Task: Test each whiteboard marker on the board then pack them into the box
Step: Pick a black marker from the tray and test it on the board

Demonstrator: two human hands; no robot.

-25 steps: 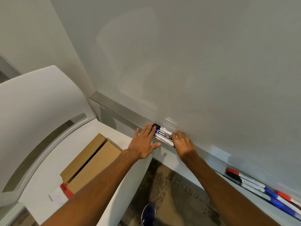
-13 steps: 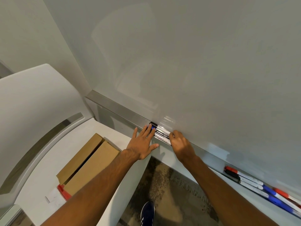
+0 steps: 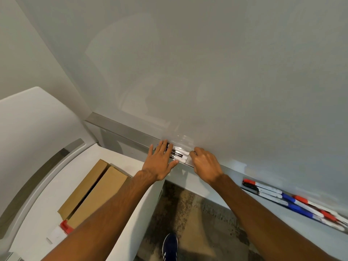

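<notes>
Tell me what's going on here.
A person at the whiteboard has both hands on a bundle of markers in the tray. The left hand lies flat over its left end; the right hand pinches its right end. Further right lie more markers. The box sits on the table, flaps ajar.

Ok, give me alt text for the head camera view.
Two bare hands hold a bundle of markers on the whiteboard ledge: left hand flat over one end, right hand curled round the other. A cardboard box sits on the white table lower left; loose markers lie further right.
</notes>
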